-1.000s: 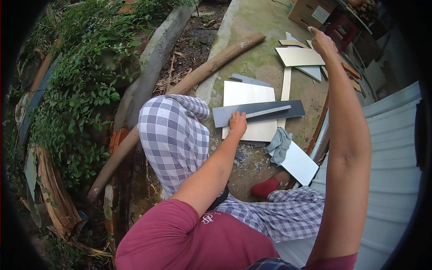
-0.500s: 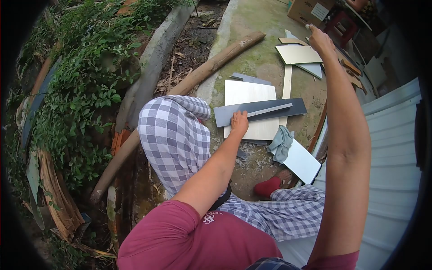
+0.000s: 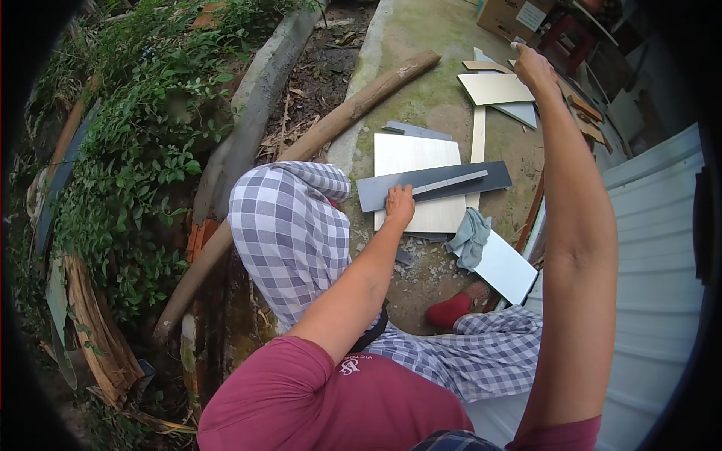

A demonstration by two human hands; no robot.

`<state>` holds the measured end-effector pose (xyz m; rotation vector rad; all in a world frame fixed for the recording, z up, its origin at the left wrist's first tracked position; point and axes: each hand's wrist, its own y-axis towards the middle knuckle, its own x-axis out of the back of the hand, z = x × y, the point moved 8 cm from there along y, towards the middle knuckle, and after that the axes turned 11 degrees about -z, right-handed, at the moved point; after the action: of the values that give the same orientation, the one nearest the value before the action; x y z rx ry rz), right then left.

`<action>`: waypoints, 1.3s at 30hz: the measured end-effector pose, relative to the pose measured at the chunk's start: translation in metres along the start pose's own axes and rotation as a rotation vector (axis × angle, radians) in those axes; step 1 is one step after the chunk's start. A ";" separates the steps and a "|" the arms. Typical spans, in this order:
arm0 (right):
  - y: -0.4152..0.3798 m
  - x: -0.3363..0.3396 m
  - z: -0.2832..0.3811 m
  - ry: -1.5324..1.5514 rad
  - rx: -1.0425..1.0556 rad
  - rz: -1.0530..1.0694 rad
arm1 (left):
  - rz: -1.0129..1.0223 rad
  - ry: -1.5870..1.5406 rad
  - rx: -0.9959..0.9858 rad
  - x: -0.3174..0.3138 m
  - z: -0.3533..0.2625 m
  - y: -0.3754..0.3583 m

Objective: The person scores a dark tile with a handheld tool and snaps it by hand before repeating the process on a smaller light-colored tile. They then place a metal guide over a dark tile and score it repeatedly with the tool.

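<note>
Wearing a maroon T-shirt (image 3: 398, 391) and checked trousers (image 3: 289, 225), the person has both knees spread, with a ribbed pale metal sheet (image 3: 639, 308) along the right side. A red shoe (image 3: 445, 313) shows beyond the trouser cuff. Just past it, a white panel (image 3: 508, 272) lies aslant on the ground, a crumpled grey-green cloth (image 3: 470, 239) over its upper corner; grey shards (image 3: 421, 276) are scattered to the left of these.

Farther out, the left hand (image 3: 400, 204) rests with curled fingers on a dark grey panel (image 3: 496, 177), at the near end of a narrow grey bar (image 3: 455, 182) lying lengthwise on that panel. Whether the fingers pinch the bar or only press down, I cannot tell. The dark grey panel lies across a larger cream panel (image 3: 410, 152), its two ends jutting past both edges. A long pale strip (image 3: 478, 143) runs away on the right, and a log (image 3: 353, 109) slants along on the left.

The right hand (image 3: 537, 71) is reached well forward, index finger extended and the others bent; something whitish shows at the fingertip, but whether it is held cannot be made out. Near this hand, cut panels (image 3: 496, 89) lie overlapped, with a red stool (image 3: 569, 39) and a cardboard box (image 3: 505, 18) beyond.
</note>
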<state>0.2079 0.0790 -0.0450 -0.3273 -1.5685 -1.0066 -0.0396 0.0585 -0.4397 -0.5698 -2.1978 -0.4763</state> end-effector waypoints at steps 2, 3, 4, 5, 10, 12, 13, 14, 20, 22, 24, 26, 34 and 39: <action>0.001 0.001 0.000 0.018 -0.006 -0.021 | 0.001 0.001 -0.001 -0.001 0.000 0.000; 0.001 0.000 0.001 -0.001 0.006 -0.003 | 0.001 0.002 -0.001 -0.001 0.000 0.000; 0.002 0.000 0.003 -0.021 0.017 0.014 | 0.001 0.002 -0.002 0.000 0.000 0.001; 0.001 0.000 0.003 -0.022 0.016 0.013 | 0.004 0.003 0.004 -0.001 0.000 0.000; 0.004 -0.003 0.006 0.014 0.029 -0.011 | 0.010 -0.004 0.021 -0.001 0.001 0.000; 0.005 -0.005 0.005 -0.008 0.031 0.005 | 0.015 -0.003 0.021 -0.002 0.001 0.001; 0.005 -0.006 0.005 -0.030 0.033 0.021 | 0.014 -0.002 0.020 -0.002 0.001 0.001; 0.004 -0.005 0.005 -0.030 0.032 0.019 | 0.018 0.000 0.028 -0.002 0.002 0.001; 0.001 -0.007 0.002 -0.007 0.016 0.026 | 0.008 -0.006 0.017 -0.002 0.001 0.001; 0.000 -0.003 0.001 0.035 0.006 -0.019 | 0.004 -0.011 0.015 -0.001 -0.003 0.002; 0.002 -0.004 0.002 0.041 0.017 -0.025 | 0.004 -0.006 0.018 0.000 -0.003 0.001; 0.004 -0.005 0.005 0.050 0.034 -0.031 | 0.007 -0.006 0.018 0.001 -0.003 0.001; 0.010 0.002 0.037 0.123 0.086 -0.092 | 0.028 -0.009 0.034 0.000 -0.002 0.000; 0.013 -0.006 0.052 0.115 0.159 -0.085 | 0.028 -0.012 0.039 0.003 -0.003 0.000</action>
<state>0.1837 0.1272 -0.0428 -0.0922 -1.5564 -0.9421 -0.0393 0.0581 -0.4359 -0.5825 -2.2027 -0.4152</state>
